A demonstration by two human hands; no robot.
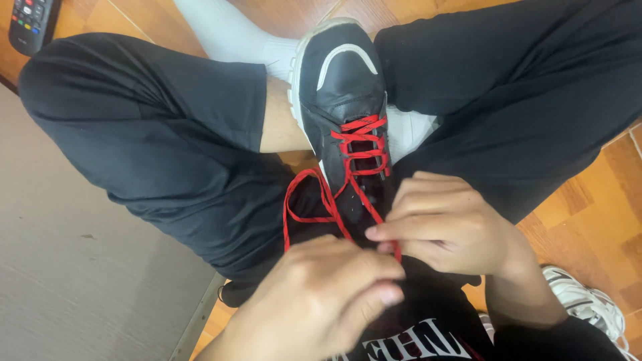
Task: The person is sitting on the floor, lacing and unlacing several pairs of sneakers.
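Note:
A black sneaker [342, 87] with a white sole lies between my crossed legs, its toe pointing away from me. A red lace [361, 140] criss-crosses its upper eyelets, and a loose loop of it trails off to the left. My right hand [445, 224] pinches the lace just below the shoe's tongue. My left hand [321, 301] is closed beside it, low in the view, fingertips meeting the same lace end. The lower eyelets are hidden behind my hands.
I sit on a wooden floor [588, 200] in black trousers and white socks. A remote control [30, 23] lies at the top left. A grey mat [73, 267] covers the left side. A white sneaker [588, 304] rests at the lower right.

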